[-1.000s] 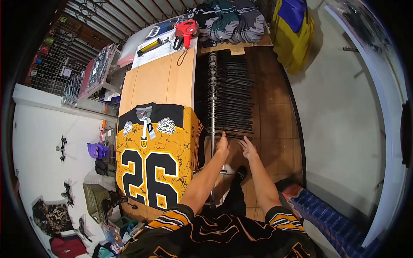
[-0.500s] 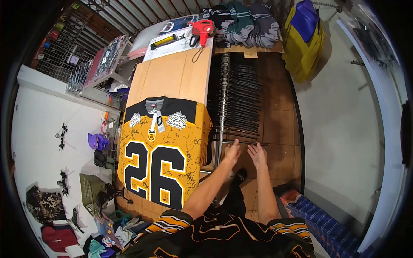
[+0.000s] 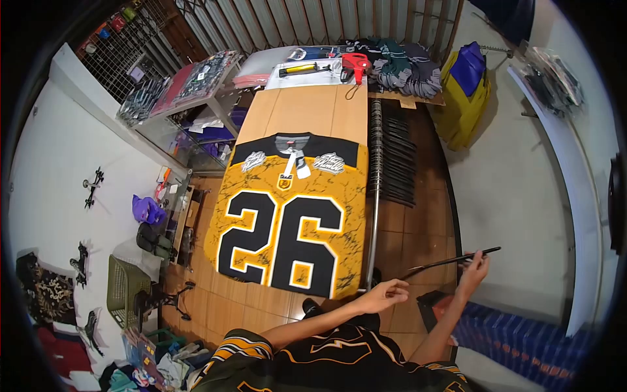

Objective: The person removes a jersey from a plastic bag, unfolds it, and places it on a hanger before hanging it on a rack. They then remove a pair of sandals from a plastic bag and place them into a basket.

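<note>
We see our right hand (image 3: pixel 473 269) out to the side, with its fingers pinched around one end of a thin black hanger (image 3: pixel 450 261). The hanger lies almost flat in the air, well off the rack, and reaches back toward our left hand (image 3: pixel 384 294). Our left hand is loosely open with the fingers softly curled. Its fingertips sit just beside the near end of the hanger, but we cannot tell if they touch it. Beside the left hand runs a metal rail (image 3: pixel 373 215) with many more black hangers (image 3: pixel 394 160) on it. On the table (image 3: pixel 307 111) lies a yellow and black jersey (image 3: pixel 290 212) with the number 26.
</note>
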{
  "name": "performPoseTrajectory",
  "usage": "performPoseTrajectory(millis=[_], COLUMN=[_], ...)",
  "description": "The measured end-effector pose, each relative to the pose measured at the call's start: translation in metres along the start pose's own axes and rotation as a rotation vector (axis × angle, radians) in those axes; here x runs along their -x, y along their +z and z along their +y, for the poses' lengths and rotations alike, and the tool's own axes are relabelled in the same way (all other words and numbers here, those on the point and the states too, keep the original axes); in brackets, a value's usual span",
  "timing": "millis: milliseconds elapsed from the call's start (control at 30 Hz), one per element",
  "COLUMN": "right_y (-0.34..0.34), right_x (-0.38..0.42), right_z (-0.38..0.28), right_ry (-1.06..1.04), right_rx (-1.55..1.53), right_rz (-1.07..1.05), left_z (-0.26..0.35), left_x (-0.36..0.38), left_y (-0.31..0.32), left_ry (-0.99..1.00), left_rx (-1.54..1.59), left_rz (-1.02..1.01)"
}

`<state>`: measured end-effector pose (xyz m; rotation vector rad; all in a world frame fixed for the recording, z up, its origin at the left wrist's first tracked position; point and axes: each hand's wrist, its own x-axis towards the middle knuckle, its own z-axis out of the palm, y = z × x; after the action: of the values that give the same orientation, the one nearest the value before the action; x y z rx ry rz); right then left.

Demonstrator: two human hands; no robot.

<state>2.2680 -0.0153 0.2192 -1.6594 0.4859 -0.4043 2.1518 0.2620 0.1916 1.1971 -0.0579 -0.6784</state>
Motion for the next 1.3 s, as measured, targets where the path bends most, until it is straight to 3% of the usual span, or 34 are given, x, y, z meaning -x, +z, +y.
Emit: performPoseTrajectory(millis=[133, 233, 367, 400, 500, 533, 767, 867, 967, 1033, 1100, 1200, 1233, 1300], right_y=[-0.014, -0.005, 0.015, 0.026, 0.038, 0.043, 0.084, 0.112, 0.138, 0.170, 0.202, 0.243, 0.253, 0.276], right_x=[0.096, 0.162, 0.223, 0.234, 0.249, 0.253, 0.261, 0.260, 0.260, 0.271, 0.281, 0.258, 0.244, 0.212], right_z=[-0.052, -0.089, -0.109, -0.116, -0.115, -0.117, -0.112, -0.104, -0.105, -0.123, -0.154, -0.183, -0.175, -0.154], right_ry=[-0.096, -0.075, 0.054, 0.076, 0.121, 0.134, 0.198, 0.227, 0.117, -0.215, -0.357, -1.086, -1.018, -0.878], right_rx=[-0.047, -0.119, -0.287, -0.333, -0.432, -0.448, -0.559, -0.478, 0.039, 0.411, 0.549, 0.672, 0.656, 0.614], right_rz=[0.096, 0.091, 0.059, 0.066, 0.007, -0.023, -0.120, -0.155, -0.399, -0.267, -0.123, -0.053, -0.155, -0.359], left_z=[0.024, 0.003, -0.010, -0.011, -0.008, -0.008, 0.028, 0.036, 0.054, 0.084, 0.097, 0.145, 0.150, 0.166], left_x=[0.116, 0.184, 0.251, 0.263, 0.287, 0.292, 0.307, 0.299, 0.288, 0.284, 0.269, 0.249, 0.232, 0.204], left_y=[-0.009, -0.026, -0.045, -0.048, -0.066, -0.070, -0.115, -0.149, -0.193, -0.214, -0.251, -0.289, -0.309, -0.345], left_ry=[0.069, 0.312, 0.197, 0.275, 0.232, 0.314, 0.282, 0.309, 0.350, 0.315, 0.383, 0.282, 0.333, 0.239], left_rx=[-0.449, -0.763, -0.684, -0.574, -0.408, -0.466, -0.257, -0.240, -0.420, -0.481, -0.518, -0.615, -0.605, -0.569], left_rz=[0.082, 0.220, 0.296, 0.336, 0.360, 0.412, 0.413, 0.520, 0.618, 0.659, 0.627, 0.602, 0.553, 0.495])
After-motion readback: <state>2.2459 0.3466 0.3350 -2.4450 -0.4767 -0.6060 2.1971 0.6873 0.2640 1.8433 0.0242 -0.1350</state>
